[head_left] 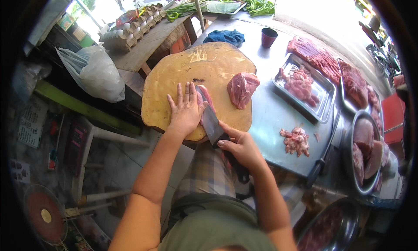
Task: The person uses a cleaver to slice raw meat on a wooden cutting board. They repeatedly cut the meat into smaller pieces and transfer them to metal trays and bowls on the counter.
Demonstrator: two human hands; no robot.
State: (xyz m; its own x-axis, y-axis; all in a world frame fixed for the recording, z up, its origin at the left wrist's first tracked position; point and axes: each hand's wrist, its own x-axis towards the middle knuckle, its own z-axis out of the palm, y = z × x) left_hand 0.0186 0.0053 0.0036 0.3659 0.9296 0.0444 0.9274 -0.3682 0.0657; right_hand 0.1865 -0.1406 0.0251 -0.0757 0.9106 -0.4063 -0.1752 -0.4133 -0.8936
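My left hand lies palm down on the round wooden chopping board, fingers stretched out, its right side against a thin strip of pinkish meat. My right hand is closed on the black handle of a broad cleaver-like knife; the blade slants up toward my left hand's fingers, along the meat strip, partly covering it. A thick chunk of red meat sits on the right part of the board, apart from both hands.
The steel table holds meat trimmings, a tray of meat, large slabs, a long tool, a bowl, a cup and blue cloth. Egg trays and a white bag stand left.
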